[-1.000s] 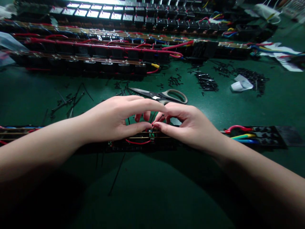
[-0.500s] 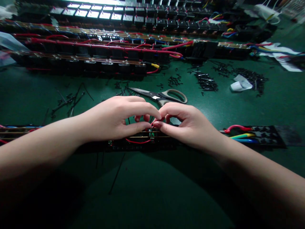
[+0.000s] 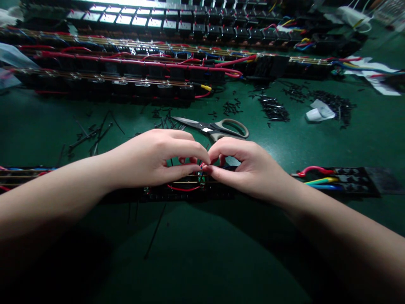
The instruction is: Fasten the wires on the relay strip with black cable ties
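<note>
A long black strip of components with copper rails and red, yellow and blue wires lies across the green table in front of me. My left hand and my right hand meet over its middle. Both pinch a thin red wire and what looks like a black cable tie at the point where the fingertips touch. The pinched spot itself is mostly hidden by the fingers. A loop of the red wire sags below my left thumb.
Scissors with grey handles lie just beyond my hands. Several wired black strips are stacked at the back. Cut black tie ends and loose cable ties are scattered around. A white paper scrap lies at right.
My left forefinger has curled in and drawn back to the left, so both hands' fingertips now close tighter together over the wire. The arms have hardly shifted.
</note>
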`<state>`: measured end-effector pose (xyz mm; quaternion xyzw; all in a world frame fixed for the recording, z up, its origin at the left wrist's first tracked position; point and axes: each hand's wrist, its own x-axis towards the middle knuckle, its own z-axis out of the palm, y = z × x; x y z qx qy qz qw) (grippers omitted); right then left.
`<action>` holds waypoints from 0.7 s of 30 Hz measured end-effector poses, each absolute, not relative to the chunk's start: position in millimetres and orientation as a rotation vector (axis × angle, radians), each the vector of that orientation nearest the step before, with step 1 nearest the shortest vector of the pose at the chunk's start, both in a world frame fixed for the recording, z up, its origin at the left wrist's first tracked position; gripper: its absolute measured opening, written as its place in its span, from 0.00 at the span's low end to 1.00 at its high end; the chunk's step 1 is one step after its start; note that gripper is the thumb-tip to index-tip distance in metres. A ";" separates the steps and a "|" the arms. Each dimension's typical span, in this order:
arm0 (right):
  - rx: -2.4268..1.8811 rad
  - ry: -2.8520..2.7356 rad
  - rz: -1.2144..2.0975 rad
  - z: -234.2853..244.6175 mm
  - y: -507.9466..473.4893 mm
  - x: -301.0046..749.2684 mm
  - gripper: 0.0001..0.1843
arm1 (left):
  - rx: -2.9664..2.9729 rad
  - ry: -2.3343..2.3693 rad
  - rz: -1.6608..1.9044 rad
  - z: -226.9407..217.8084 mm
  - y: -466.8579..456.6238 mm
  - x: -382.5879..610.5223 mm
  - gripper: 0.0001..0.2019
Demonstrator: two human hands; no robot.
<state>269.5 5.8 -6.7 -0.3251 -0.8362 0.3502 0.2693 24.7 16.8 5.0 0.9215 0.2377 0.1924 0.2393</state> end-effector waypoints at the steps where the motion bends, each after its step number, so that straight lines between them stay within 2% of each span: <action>1: -0.873 -2.258 0.942 -6.3 5.6 269.4 0.02 | 2.526 0.650 0.526 5.0 16.8 24.6 0.10; 8: -0.888 -2.263 0.953 -6.8 6.0 268.3 0.02 | 2.596 0.665 0.506 4.3 14.7 24.8 0.10; 12: -0.870 -2.253 0.953 -7.5 6.9 269.2 0.02 | 2.942 0.649 0.603 10.4 4.6 28.7 0.12; 15: -0.854 -2.254 0.956 -7.2 6.8 269.6 0.02 | 3.208 0.472 0.439 18.5 -7.9 35.2 0.10; 18: -0.844 -2.259 0.941 -7.1 6.5 269.5 0.03 | 3.256 0.362 0.267 22.6 -18.6 42.1 0.16; 21: -0.841 -2.256 0.940 -7.9 6.8 269.2 0.03 | 3.247 0.368 0.256 21.3 -23.8 46.4 0.17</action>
